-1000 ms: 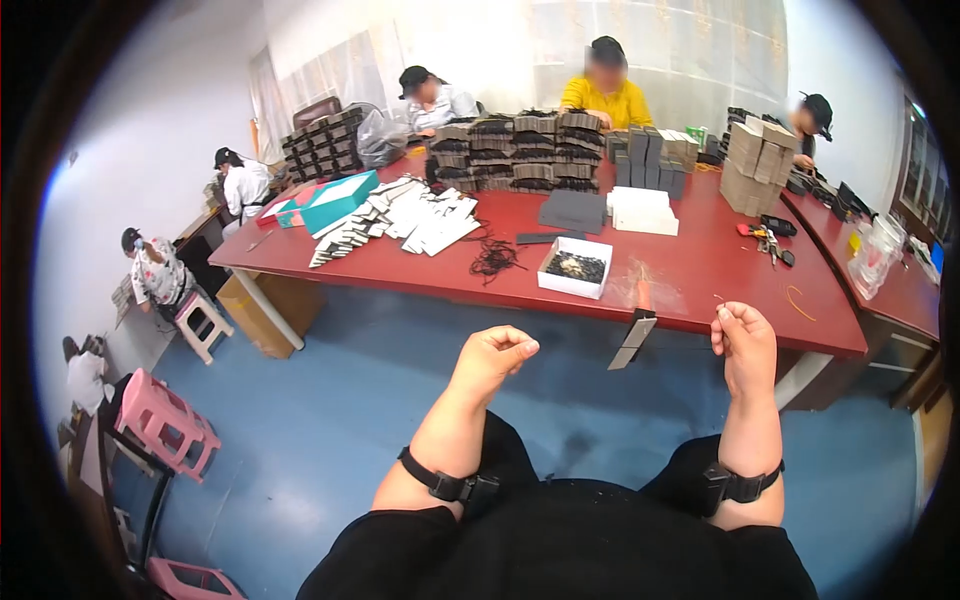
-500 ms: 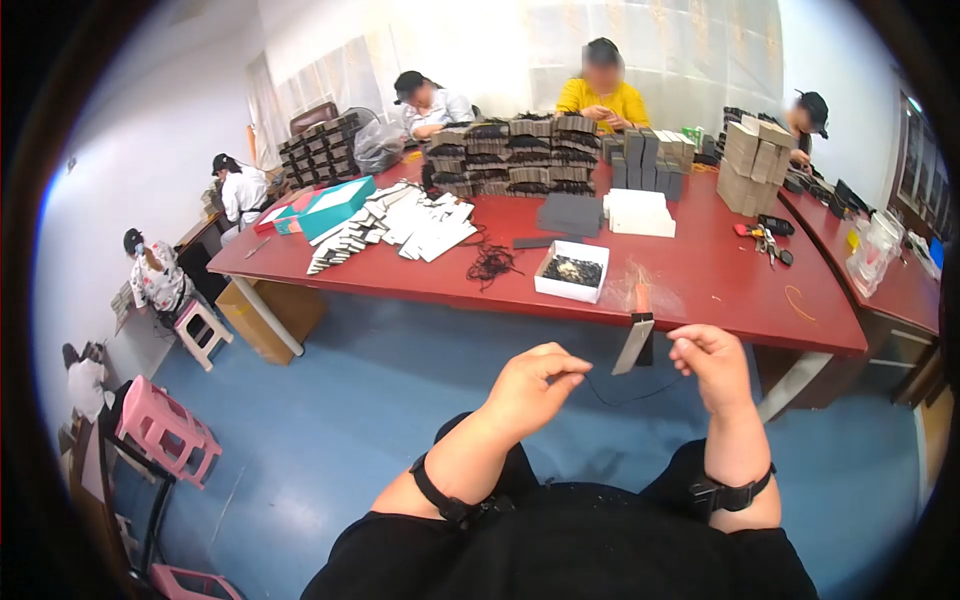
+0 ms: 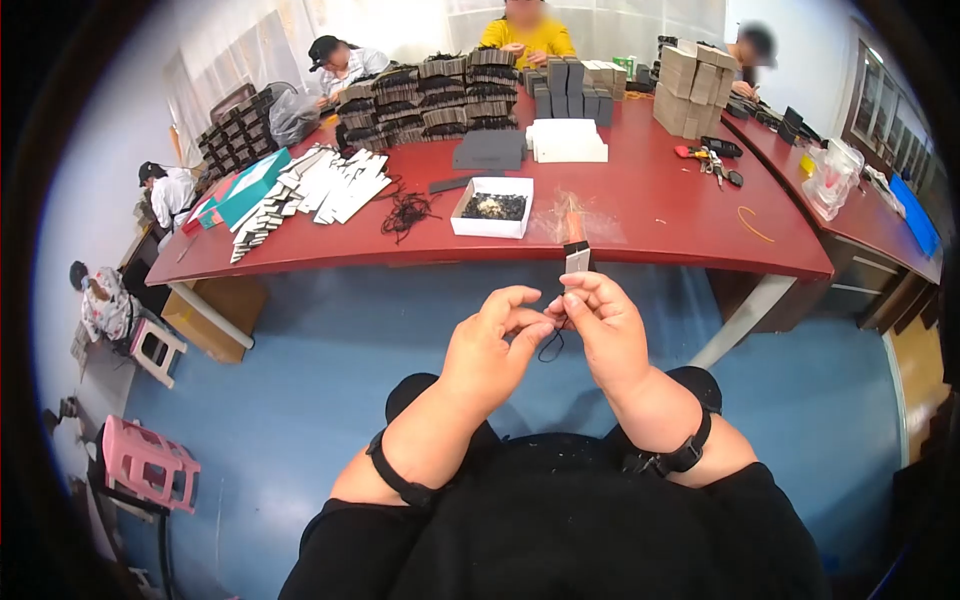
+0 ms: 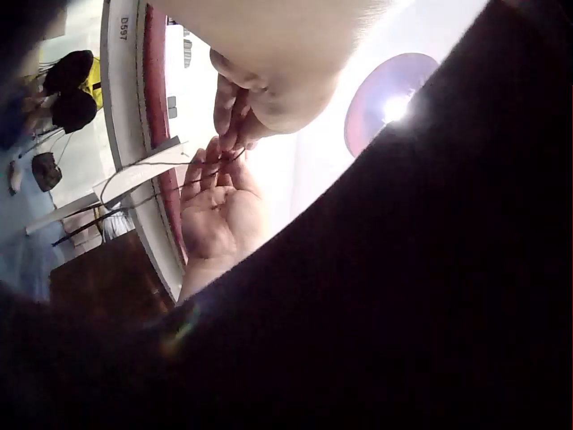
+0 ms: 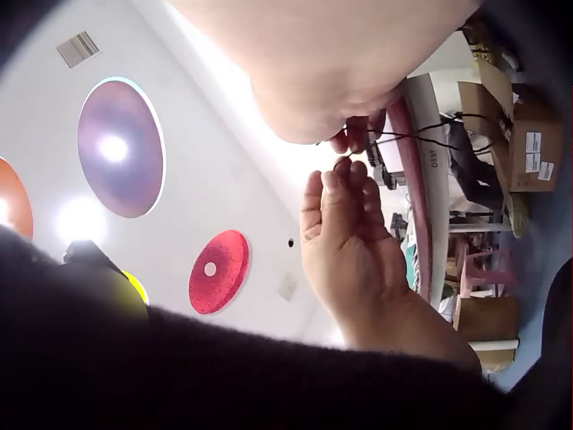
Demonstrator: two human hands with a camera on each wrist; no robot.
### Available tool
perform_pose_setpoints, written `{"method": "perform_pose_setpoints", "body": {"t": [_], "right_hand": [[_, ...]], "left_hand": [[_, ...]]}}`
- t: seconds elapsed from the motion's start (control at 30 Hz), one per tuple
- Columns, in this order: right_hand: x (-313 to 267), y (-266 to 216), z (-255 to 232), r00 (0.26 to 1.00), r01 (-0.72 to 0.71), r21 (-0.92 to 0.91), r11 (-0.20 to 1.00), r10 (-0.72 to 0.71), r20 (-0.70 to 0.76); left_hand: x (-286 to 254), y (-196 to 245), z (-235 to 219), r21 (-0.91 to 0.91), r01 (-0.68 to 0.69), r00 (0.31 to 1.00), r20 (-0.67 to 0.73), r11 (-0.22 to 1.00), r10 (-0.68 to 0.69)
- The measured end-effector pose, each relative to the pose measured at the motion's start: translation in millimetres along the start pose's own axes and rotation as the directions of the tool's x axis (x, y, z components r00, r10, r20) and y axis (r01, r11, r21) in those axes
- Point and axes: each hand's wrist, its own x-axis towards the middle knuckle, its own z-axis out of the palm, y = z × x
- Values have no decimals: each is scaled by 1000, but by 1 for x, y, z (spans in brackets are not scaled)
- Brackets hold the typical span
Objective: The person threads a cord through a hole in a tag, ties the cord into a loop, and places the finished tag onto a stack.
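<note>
In the head view my left hand (image 3: 485, 350) and right hand (image 3: 608, 335) meet in front of the table edge, fingertips close together. Between them both pinch a thin black cord (image 3: 551, 347), whose loop hangs below the fingers. The left wrist view shows the cord (image 4: 143, 163) trailing in a long loop away from the fingertips. Seen from the right wrist, the cord (image 5: 430, 139) runs out from under the right fingers, with the left hand (image 5: 349, 251) facing it. Just beyond the hands, a flat grey strip (image 3: 578, 261) with an orange part behind it juts over the table edge.
On the red table (image 3: 660, 215) stand a white box (image 3: 490, 228) of black bits, a tangle of black cord (image 3: 407, 212), white cards (image 3: 345, 190) and stacked grey bundles (image 3: 440, 95). Keys (image 3: 722, 172) lie at right. Other people sit around the room; pink stools (image 3: 150, 465) stand at left.
The hands were wide apart, then held the cord stretched slackly between them; now they have come together with the cord looped small. The head view has shifted to the right.
</note>
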Motion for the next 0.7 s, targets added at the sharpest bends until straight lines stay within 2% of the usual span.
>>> {"method": "perform_pose_setpoints", "body": {"t": [0.07, 0.13, 0.17, 0.2, 0.23, 0.3, 0.33, 0.37, 0.4, 0.47, 0.53, 0.7], "right_hand": [[-2, 2, 1, 1000, -11, -51, 999, 11, -11], [-3, 2, 3, 1000, -19, -105, 994, 16, -26], [-4, 1, 5, 999, -3, -189, 982, -4, -37], [-5, 0, 7, 999, 13, -273, 962, -26, -47], [-6, 0, 8, 999, 10, -273, 962, -24, -48], [-7, 0, 10, 1000, 22, -394, 919, -21, 6], [-7, 2, 8, 1000, 19, -394, 919, -19, 6], [-6, 6, 4, 996, 86, -463, 882, -70, 52], [-5, 8, 1, 988, 153, -527, 836, -117, 101], [-7, 5, 1, 984, 178, -543, 821, -133, 123], [-8, 2, 2, 978, 205, -558, 804, -149, 145], [-7, -13, 4, 952, 303, -731, 612, -168, 254]], "left_hand": [[2, 0, 5, -9, -55, 998, -29, 998, 55], [1, -3, 8, -49, -30, 999, -29, 998, 28], [1, -5, 9, -89, -10, 1000, -28, 996, 8], [1, -3, 8, -90, -8, 1000, -27, 996, 5], [1, 2, 6, -53, 8, 1000, -4, 999, -9], [2, 0, 6, -16, 26, 1000, 17, 1000, -25], [3, -6, 7, -45, -34, 999, 0, 998, 34], [3, -10, 8, -73, -93, 996, -19, 993, 92], [4, -10, 8, -73, -90, 996, -18, 993, 89], [4, -12, 7, -160, -17, 1000, 11, 987, 19], [5, -7, 4, -153, 14, 1000, 28, 988, -10], [6, -7, -1, -96, 70, 995, 72, 993, -63]]}}
